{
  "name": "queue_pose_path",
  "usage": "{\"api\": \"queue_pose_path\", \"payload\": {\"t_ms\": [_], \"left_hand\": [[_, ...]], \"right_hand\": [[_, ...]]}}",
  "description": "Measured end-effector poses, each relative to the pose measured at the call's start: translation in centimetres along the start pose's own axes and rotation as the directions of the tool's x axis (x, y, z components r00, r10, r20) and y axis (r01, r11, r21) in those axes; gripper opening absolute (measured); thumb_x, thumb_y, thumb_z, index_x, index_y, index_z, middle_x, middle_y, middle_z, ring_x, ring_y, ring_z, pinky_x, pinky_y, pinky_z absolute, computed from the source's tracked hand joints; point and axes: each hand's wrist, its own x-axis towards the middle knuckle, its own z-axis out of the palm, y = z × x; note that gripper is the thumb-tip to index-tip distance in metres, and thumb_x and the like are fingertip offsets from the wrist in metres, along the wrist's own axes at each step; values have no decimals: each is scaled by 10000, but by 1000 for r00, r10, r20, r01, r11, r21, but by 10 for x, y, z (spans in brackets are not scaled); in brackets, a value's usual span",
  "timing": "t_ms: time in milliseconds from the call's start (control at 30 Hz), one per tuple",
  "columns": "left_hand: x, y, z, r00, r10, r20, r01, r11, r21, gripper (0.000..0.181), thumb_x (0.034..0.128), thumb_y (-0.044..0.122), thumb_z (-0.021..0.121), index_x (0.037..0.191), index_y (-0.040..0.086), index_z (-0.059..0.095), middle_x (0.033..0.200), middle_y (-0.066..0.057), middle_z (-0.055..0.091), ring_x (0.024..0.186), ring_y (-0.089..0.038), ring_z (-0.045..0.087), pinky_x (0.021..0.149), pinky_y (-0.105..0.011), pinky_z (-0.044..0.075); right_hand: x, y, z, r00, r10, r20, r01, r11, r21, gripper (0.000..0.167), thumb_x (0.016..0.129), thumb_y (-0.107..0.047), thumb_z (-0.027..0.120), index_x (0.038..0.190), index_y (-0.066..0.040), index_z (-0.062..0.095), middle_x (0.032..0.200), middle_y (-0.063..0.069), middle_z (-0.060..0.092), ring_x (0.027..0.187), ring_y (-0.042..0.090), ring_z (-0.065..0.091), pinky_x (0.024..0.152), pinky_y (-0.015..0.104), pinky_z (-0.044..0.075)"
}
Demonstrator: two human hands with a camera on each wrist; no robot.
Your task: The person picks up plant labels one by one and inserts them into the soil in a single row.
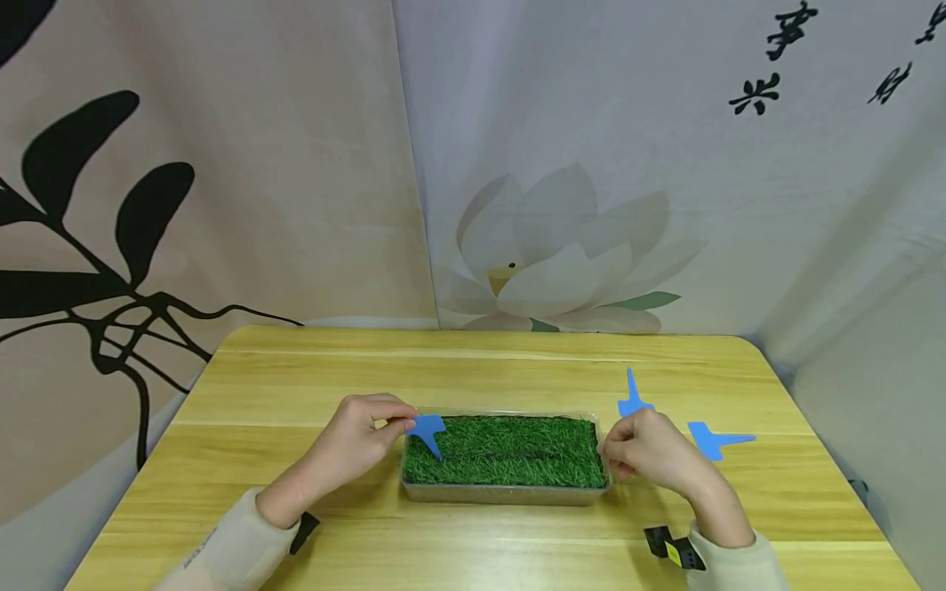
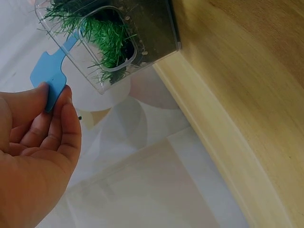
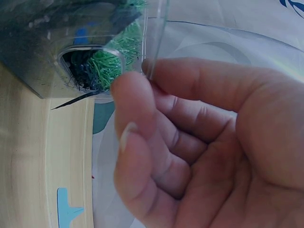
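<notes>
A clear plastic box (image 1: 510, 495) filled with green artificial grass (image 1: 510, 451) stands on the table. On its left, my left hand (image 1: 358, 435) pinches the broad head of a blue T-shaped plant label (image 1: 427, 428) between thumb and fingers. The label's narrow stem (image 2: 72, 42) points down at the grass by the box's left end; whether its tip is in the grass I cannot tell. My right hand (image 1: 654, 451) holds the right end of the box, thumb and index finger pinching the rim (image 3: 156, 42) in the right wrist view.
Two more blue plant labels lie on the wooden table (image 1: 310, 369) to the right: one label (image 1: 634, 405) behind my right hand, another label (image 1: 709, 441) beyond it. A printed cloth (image 1: 562, 123) hangs behind the table's far edge.
</notes>
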Motion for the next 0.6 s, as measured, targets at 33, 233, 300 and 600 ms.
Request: {"api": "queue_pose_path", "payload": {"t_ms": [33, 233, 300, 600], "left_hand": [[0, 0, 0, 1000, 15, 1, -15, 1000, 6, 188, 913, -83, 752, 1048, 33, 814, 999, 3, 775, 896, -139, 733, 760, -311, 608], [0, -1, -1, 995, 95, 30, -96, 995, 40, 210, 906, -122, 737, 1068, -5, 801, 994, -26, 771, 905, -159, 737, 766, -272, 603], [1, -1, -1, 993, 111, 35, -113, 992, 51, 216, 900, -133, 736, 1065, -9, 800, 988, -29, 769, 903, -147, 733, 763, -263, 601], [5, 3, 4, 975, 219, 48, -223, 969, 104, 272, 854, -193, 736, 1068, -35, 791, 958, -59, 766, 879, -178, 725, 761, -232, 593]], "right_hand": [[0, 0, 0, 1000, 1, 1, -1, 1000, 1, 255, 964, -22, 656, 712, -31, 700, 700, 68, 693, 717, 235, 658, 629, 297, 481], [0, -1, -1, 1000, -1, 1, 1, 1000, -1, 238, 955, -11, 650, 727, -30, 714, 695, 88, 694, 688, 228, 656, 638, 303, 497], [0, -1, -1, 1000, -2, 1, 2, 1000, -2, 234, 956, -12, 651, 733, -31, 720, 698, 79, 697, 667, 223, 652, 640, 305, 503], [0, -1, -1, 1000, 3, -4, -3, 1000, -15, 243, 965, -35, 671, 727, -37, 719, 694, 68, 699, 638, 229, 649, 648, 311, 502]]}}
